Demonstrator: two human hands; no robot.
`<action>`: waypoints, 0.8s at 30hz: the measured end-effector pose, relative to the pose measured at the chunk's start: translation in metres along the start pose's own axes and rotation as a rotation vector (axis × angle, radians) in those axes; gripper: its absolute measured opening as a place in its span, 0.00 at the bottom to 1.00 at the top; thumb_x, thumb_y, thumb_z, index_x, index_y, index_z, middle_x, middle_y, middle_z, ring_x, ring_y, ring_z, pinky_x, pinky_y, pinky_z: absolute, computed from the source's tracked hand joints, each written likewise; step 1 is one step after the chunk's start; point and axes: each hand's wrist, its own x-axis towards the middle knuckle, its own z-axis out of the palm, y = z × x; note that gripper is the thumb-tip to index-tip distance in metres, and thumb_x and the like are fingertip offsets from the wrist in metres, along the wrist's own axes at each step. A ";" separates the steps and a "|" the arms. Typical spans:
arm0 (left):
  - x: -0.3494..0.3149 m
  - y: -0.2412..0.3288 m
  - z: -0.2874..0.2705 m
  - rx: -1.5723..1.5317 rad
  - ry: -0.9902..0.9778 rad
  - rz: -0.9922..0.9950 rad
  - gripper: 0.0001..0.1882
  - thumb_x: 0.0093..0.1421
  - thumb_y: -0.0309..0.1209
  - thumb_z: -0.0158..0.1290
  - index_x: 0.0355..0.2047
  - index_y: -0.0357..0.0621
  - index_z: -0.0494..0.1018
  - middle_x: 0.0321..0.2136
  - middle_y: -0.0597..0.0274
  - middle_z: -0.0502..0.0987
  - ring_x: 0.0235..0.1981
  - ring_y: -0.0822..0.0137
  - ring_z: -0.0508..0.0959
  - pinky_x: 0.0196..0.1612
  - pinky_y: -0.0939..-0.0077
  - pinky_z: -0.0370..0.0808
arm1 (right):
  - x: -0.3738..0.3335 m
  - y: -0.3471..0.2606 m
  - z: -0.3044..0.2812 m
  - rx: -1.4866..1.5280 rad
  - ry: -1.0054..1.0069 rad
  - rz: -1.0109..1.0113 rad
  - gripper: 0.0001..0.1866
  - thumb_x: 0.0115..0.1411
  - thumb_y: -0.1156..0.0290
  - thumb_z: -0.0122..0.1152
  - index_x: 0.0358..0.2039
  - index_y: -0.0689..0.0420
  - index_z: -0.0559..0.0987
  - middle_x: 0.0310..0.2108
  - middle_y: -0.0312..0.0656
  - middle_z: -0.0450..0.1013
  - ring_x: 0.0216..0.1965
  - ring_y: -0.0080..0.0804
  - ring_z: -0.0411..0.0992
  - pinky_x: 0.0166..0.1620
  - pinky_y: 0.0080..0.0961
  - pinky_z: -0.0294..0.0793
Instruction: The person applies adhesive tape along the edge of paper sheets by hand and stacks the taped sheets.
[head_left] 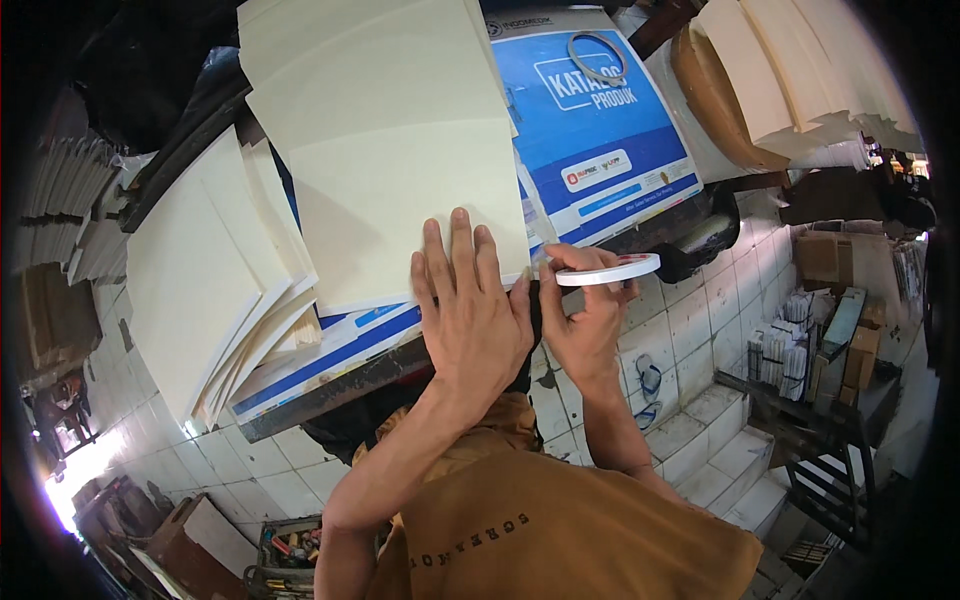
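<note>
My left hand [465, 310] lies flat with its fingers stretched out on the lower right part of a cream paper sheet [400, 180]. This sheet tops a stack of overlapping cream sheets on the table. Just to the right, my right hand [588, 325] grips a thin roll of white tape [615, 270]. The thumb and fingertips of that hand are close to the sheet's lower right corner. Whether a strip of tape runs along the edge there I cannot tell. Below the cream sheets, a blue and white printed sheet [370, 325] covers the table's near edge.
A fanned pile of cream sheets [210, 270] overhangs the table on the left. A blue printed cover [590, 130] lies on the right, with a ring-shaped roll [598, 57] on it. More paper [770, 70] is stacked at the far right. Sandals [649, 385] sit on the tiled floor.
</note>
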 end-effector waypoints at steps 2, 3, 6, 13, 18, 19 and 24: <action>0.001 0.000 0.001 0.002 -0.002 -0.005 0.35 0.65 0.39 0.54 0.65 0.27 0.63 0.71 0.39 0.57 0.75 0.37 0.50 0.73 0.39 0.46 | 0.001 0.000 0.001 -0.012 -0.001 -0.005 0.18 0.55 0.75 0.70 0.47 0.49 0.81 0.39 0.34 0.77 0.46 0.37 0.72 0.57 0.47 0.53; 0.001 0.001 0.001 0.004 -0.004 -0.010 0.35 0.66 0.40 0.54 0.65 0.27 0.63 0.71 0.39 0.57 0.75 0.37 0.49 0.73 0.40 0.45 | 0.002 0.000 0.001 -0.013 -0.001 -0.004 0.18 0.55 0.75 0.70 0.47 0.49 0.81 0.39 0.34 0.77 0.46 0.37 0.72 0.57 0.47 0.53; 0.002 0.001 -0.001 0.028 -0.020 -0.005 0.35 0.66 0.42 0.53 0.65 0.27 0.63 0.72 0.39 0.57 0.76 0.38 0.48 0.73 0.40 0.45 | 0.003 -0.001 0.001 0.026 0.009 -0.033 0.15 0.56 0.75 0.69 0.45 0.50 0.82 0.38 0.36 0.77 0.46 0.40 0.72 0.56 0.47 0.56; 0.000 -0.002 0.003 0.052 0.014 0.011 0.37 0.67 0.47 0.53 0.66 0.28 0.64 0.72 0.41 0.56 0.74 0.40 0.51 0.72 0.40 0.48 | -0.023 -0.009 -0.045 0.239 0.238 -0.241 0.08 0.65 0.80 0.62 0.43 0.58 0.76 0.39 0.46 0.77 0.44 0.41 0.73 0.52 0.41 0.68; -0.034 0.003 -0.004 0.052 -0.116 0.094 0.37 0.63 0.47 0.60 0.67 0.41 0.67 0.69 0.46 0.62 0.69 0.48 0.61 0.64 0.35 0.56 | -0.021 0.015 -0.059 0.677 0.544 0.094 0.12 0.70 0.78 0.58 0.51 0.62 0.72 0.46 0.48 0.75 0.48 0.32 0.74 0.54 0.36 0.77; -0.039 0.005 -0.007 0.018 -0.120 0.175 0.32 0.62 0.40 0.61 0.65 0.43 0.70 0.65 0.48 0.67 0.65 0.51 0.66 0.61 0.40 0.61 | -0.024 0.018 -0.064 0.807 0.566 0.159 0.11 0.71 0.78 0.56 0.52 0.62 0.72 0.45 0.47 0.75 0.49 0.31 0.74 0.56 0.41 0.78; -0.001 -0.002 -0.089 -0.681 0.319 0.337 0.31 0.46 0.12 0.57 0.55 0.38 0.80 0.50 0.54 0.80 0.41 0.60 0.79 0.41 0.64 0.75 | -0.025 0.027 -0.073 0.960 0.611 0.227 0.09 0.71 0.81 0.52 0.50 0.64 0.71 0.44 0.49 0.74 0.47 0.35 0.76 0.61 0.48 0.80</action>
